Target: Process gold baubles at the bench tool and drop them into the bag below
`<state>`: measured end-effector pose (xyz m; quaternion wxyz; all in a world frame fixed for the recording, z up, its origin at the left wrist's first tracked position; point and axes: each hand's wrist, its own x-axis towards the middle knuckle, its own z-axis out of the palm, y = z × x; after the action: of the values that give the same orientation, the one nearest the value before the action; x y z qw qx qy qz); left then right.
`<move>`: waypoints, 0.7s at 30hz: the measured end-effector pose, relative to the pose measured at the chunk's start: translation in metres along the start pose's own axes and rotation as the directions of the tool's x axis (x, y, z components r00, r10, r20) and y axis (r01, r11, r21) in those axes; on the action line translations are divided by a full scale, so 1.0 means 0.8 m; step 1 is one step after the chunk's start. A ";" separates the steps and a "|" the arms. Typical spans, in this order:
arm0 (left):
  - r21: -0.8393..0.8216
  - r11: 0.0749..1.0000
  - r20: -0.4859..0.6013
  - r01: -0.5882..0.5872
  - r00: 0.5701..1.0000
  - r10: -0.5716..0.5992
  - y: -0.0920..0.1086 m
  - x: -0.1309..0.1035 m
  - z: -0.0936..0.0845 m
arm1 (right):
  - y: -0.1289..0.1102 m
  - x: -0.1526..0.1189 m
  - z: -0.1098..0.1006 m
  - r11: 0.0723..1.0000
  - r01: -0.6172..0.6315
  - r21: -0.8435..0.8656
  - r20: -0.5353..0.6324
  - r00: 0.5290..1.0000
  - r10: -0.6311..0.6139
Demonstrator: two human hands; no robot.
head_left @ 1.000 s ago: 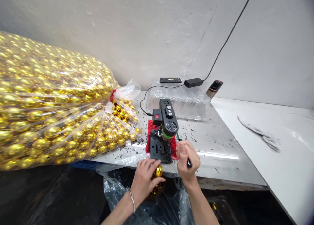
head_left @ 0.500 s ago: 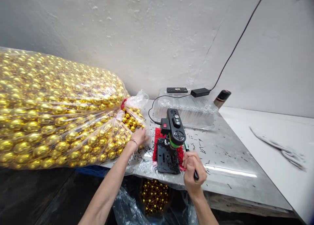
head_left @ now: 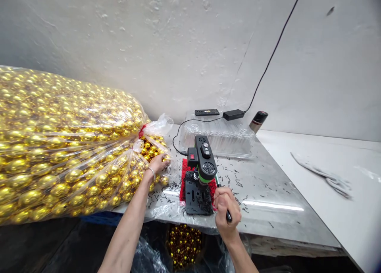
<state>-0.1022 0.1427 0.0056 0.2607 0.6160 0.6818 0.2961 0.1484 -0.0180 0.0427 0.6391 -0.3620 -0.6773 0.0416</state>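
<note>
Reaching to bag [head_left: 65, 153] with left hand [head_left: 157, 164], having come up from below press [head_left: 205, 157]; gripping handle [head_left: 229, 216] in fully closed right hand [head_left: 227, 208]; curling left fingers partway at gold balls [head_left: 149, 150] in bag's mouth, thus bringing them within grasp; cannot tell whether holding any.

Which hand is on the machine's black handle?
The right hand: its fist is closed around the black handle. The left hand is away from it, at the gold balls of the clear bag.
</note>
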 end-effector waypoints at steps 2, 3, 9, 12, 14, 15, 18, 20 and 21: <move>0.093 0.995 0.009 0.040 0.999 -0.041 0.005 0.003 0.004 | 0.002 -0.002 0.002 1.000 0.002 0.009 -0.019 1.000 -0.002; 0.145 0.988 0.012 0.059 0.998 -0.062 0.010 0.004 0.009 | 0.002 -0.002 0.003 1.000 0.002 0.013 -0.031 1.000 -0.002; 0.258 0.953 -0.027 0.159 0.987 -0.158 0.039 0.009 0.032 | -0.001 0.001 0.002 1.000 0.017 0.008 -0.008 1.000 -0.017; 0.215 0.961 -0.002 0.173 0.984 -0.176 0.043 0.011 0.016 | -0.003 0.003 0.001 1.000 0.019 0.010 0.012 1.000 -0.019; 0.156 0.973 0.008 0.170 0.985 -0.174 0.042 0.007 -0.003 | -0.003 0.004 0.000 1.000 0.018 0.011 0.009 1.000 -0.018; 0.134 0.977 0.008 0.164 0.986 -0.167 0.041 0.002 -0.013 | -0.003 0.005 0.000 1.000 0.020 0.012 0.003 1.000 -0.020; -0.205 0.966 0.030 0.156 0.988 -0.153 0.041 -0.028 -0.040 | -0.003 0.005 0.000 1.000 0.027 0.016 0.005 1.000 -0.027; -0.631 0.748 0.104 0.206 0.978 -0.182 0.043 -0.058 -0.050 | -0.003 0.004 0.000 0.999 0.025 0.024 0.009 1.000 -0.025; -0.790 0.563 0.160 0.245 0.967 -0.197 0.045 -0.075 -0.051 | -0.003 0.004 0.000 0.999 0.022 0.030 0.008 1.000 -0.023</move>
<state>-0.1007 0.0822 0.0591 0.5631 0.3493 0.5392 0.5198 0.1474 -0.0180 0.0463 0.6419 -0.3447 -0.6834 0.0459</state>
